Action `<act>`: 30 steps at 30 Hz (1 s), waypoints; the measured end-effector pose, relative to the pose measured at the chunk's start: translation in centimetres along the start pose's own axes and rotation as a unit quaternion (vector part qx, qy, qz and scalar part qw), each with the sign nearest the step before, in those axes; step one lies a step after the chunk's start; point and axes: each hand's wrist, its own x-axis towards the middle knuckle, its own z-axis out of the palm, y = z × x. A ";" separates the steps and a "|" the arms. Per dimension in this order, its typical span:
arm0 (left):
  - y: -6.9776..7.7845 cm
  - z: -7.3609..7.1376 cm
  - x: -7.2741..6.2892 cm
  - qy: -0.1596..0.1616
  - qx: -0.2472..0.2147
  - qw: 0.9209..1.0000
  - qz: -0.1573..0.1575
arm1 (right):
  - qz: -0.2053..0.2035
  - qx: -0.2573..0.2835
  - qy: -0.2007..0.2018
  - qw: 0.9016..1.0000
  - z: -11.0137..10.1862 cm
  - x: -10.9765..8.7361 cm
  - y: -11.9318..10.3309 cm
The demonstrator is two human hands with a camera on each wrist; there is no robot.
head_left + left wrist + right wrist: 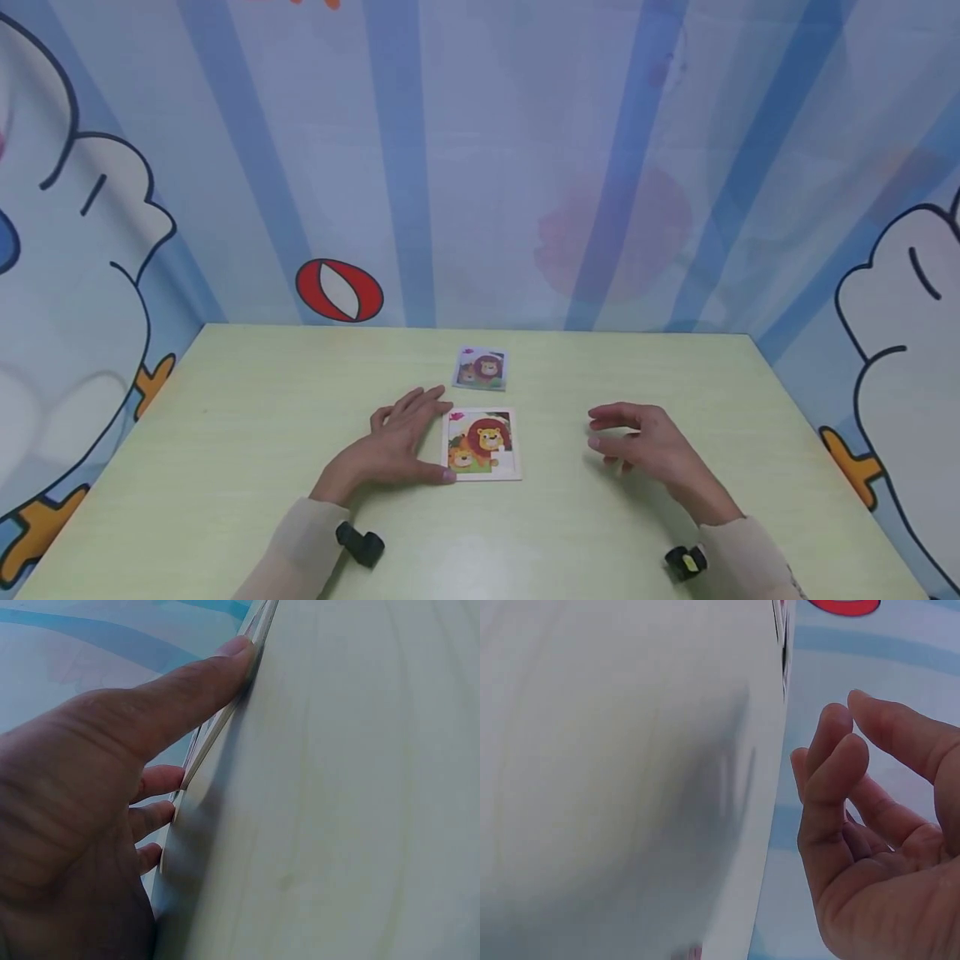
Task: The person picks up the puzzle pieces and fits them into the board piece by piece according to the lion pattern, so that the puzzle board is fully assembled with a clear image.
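Observation:
A lion jigsaw puzzle (483,440) with a pale frame lies flat on the table; white backing shows at its lower right. My left hand (401,442) rests at its left side with spread fingers, thumb on the near left corner and fingertips by the far left corner. In the left wrist view, the thumb (191,686) lies along the board's edge. Off to the right, my right hand (637,433) hovers above the table with loosely bent fingers. Nothing shows between its thumb and fingertips (840,757) in the right wrist view.
Just beyond the puzzle lies a smaller card (481,368) with a matching lion picture. The pale table (262,375) ends at a blue striped cloth backdrop (487,167). A blurred pinkish patch (696,952) shows at the bottom of the right wrist view.

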 end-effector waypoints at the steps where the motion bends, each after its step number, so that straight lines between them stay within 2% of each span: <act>1: 0.0 0.0 0.0 0.000 0.000 1.000 0.000 | 0.002 -0.003 0.004 1.000 -0.6 -0.2 0.2; 12: 0.0 -0.1 -0.2 0.000 0.001 1.000 -0.003 | 0.053 -0.025 0.029 0.998 -5.4 -2.2 2.4; 16: 0.1 0.0 -0.2 0.000 0.000 1.000 -0.001 | 0.076 -0.053 0.036 0.995 -6.7 -2.6 3.1; 20: 0.0 0.0 -0.1 0.000 0.000 1.000 0.000 | 0.099 -0.080 0.042 0.991 -7.4 -3.1 4.0; 30: 0.0 0.0 -0.1 0.000 -0.002 1.000 -0.002 | 0.131 -0.097 0.024 0.986 -8.1 -3.7 5.9</act>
